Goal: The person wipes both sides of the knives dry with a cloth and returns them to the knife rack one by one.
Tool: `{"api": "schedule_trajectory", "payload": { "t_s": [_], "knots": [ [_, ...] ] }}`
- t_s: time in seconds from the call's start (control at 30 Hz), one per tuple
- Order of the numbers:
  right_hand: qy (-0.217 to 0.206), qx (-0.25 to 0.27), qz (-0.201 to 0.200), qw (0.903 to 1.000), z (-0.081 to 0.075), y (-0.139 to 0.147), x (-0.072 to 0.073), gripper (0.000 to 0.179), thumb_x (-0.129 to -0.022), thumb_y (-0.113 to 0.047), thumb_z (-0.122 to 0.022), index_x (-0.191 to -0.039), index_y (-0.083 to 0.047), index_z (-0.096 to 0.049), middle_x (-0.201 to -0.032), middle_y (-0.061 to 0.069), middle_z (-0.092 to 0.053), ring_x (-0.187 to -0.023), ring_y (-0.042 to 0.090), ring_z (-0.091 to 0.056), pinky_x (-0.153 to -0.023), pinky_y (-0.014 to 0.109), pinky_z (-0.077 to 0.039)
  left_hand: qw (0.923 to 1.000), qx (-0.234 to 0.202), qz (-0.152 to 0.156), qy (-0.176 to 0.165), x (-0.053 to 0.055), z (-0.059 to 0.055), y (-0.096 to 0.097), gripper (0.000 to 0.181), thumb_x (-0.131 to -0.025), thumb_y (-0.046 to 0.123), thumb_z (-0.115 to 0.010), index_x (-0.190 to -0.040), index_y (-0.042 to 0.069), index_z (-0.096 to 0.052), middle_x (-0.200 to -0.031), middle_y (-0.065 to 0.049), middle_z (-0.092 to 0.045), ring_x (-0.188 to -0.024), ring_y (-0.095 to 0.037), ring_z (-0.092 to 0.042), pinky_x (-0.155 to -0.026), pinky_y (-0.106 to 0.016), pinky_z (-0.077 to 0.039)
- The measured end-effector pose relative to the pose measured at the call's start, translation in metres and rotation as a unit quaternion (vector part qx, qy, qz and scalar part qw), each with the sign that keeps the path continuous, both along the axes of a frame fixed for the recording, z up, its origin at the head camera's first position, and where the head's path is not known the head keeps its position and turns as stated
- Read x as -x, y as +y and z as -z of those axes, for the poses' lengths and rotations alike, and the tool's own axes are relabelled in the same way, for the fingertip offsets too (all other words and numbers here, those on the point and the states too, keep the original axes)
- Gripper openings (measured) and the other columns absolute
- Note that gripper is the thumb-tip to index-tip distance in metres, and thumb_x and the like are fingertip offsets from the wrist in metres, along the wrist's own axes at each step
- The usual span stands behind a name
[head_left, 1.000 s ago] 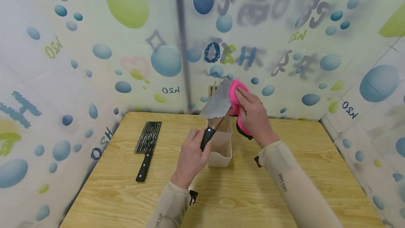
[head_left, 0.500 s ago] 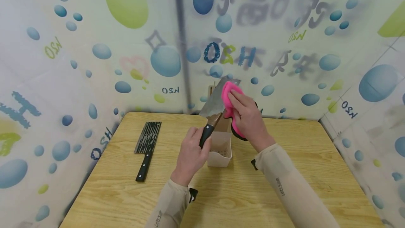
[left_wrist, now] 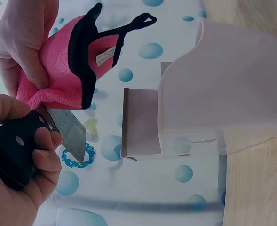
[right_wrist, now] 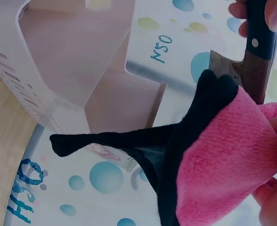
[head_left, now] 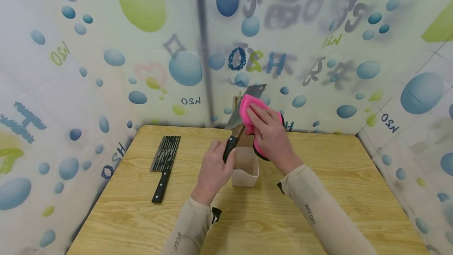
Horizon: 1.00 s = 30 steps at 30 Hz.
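Observation:
In the head view, my left hand (head_left: 214,170) grips the black riveted handle of a cleaver (head_left: 231,145), its wide grey blade pointing up and away. My right hand (head_left: 272,131) holds a folded pink cloth (head_left: 247,104) with black edging against the blade. Much of the blade is covered by the cloth; a far corner with a small hole shows above it. From the left wrist, the cloth (left_wrist: 58,70) appears bunched near the handle, its black loop sticking out. The right wrist view shows the blade (right_wrist: 257,77) passing behind the cloth.
Just beyond the hands, a pale knife holder (head_left: 245,180) with perforated compartments stands on the wooden table (head_left: 116,215). Left of it lies a second cleaver (head_left: 166,154) with a dark striped blade and black handle. A patterned curtain (head_left: 301,30) rises behind the table.
My right hand has slid the pink cloth left and slightly down along the blade, from its right edge toward its middle. The blade's far corner has come into sight. My left hand has barely moved.

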State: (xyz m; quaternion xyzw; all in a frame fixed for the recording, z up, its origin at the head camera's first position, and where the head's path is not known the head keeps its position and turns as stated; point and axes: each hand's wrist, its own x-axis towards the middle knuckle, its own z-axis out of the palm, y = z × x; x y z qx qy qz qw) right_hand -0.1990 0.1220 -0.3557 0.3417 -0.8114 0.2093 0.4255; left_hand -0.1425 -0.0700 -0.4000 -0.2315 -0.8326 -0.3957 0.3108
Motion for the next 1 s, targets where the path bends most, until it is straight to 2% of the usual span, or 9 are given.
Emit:
{"api": "schedule_trajectory", "payload": {
  "t_s": [0.23,0.47,0.73,0.9,1.0],
  "knots": [
    [0.014,-0.008,-0.006,0.9999,0.001,-0.005,-0.002,0.045,-0.088,0.005,-0.075,-0.132,0.003,-0.067,-0.132,0.023,-0.066,-0.116,0.045,-0.060,-0.103,0.054,-0.050,1.0000,0.002,-0.007,-0.001,0.001,-0.003,0.001,0.020,-0.098,0.007,-0.066,-0.107,-0.011,-0.069,-0.082,-0.013,-0.057,-0.063,-0.018,-0.050,-0.051,-0.024,-0.042],
    [-0.001,-0.020,-0.009,0.9998,0.002,-0.009,-0.007,0.048,-0.088,0.004,-0.076,-0.135,0.000,-0.067,-0.135,0.021,-0.065,-0.118,0.042,-0.058,-0.101,0.052,-0.052,0.9999,-0.003,0.000,-0.011,0.003,-0.005,0.001,0.020,-0.100,0.008,-0.062,-0.107,-0.011,-0.069,-0.079,-0.011,-0.056,-0.062,-0.017,-0.048,-0.050,-0.023,-0.040],
    [0.009,-0.048,-0.008,0.9988,0.002,-0.013,-0.013,0.047,-0.087,0.003,-0.076,-0.134,-0.002,-0.068,-0.136,0.020,-0.064,-0.116,0.040,-0.058,-0.098,0.048,-0.054,0.9998,-0.018,-0.002,-0.012,0.004,-0.007,0.003,0.020,-0.101,0.007,-0.061,-0.106,-0.011,-0.069,-0.079,-0.014,-0.061,-0.065,-0.020,-0.053,-0.052,-0.024,-0.042],
    [0.011,-0.065,-0.019,0.9976,0.003,-0.015,-0.015,0.049,-0.086,0.003,-0.077,-0.134,-0.002,-0.067,-0.137,0.020,-0.063,-0.117,0.039,-0.059,-0.098,0.046,-0.054,0.9990,-0.043,-0.003,-0.013,0.007,-0.008,0.004,0.013,-0.099,0.003,-0.061,-0.095,-0.007,-0.069,-0.073,-0.011,-0.056,-0.059,-0.016,-0.048,-0.049,-0.023,-0.039],
    [0.011,-0.076,-0.026,0.9967,0.003,-0.017,-0.017,0.051,-0.085,0.004,-0.077,-0.134,-0.001,-0.067,-0.138,0.020,-0.063,-0.118,0.039,-0.059,-0.099,0.046,-0.053,0.9985,-0.053,-0.004,-0.014,0.009,-0.007,0.005,0.016,-0.099,0.004,-0.061,-0.086,-0.003,-0.066,-0.069,-0.008,-0.053,-0.057,-0.013,-0.044,-0.048,-0.023,-0.037]
  ]
}}
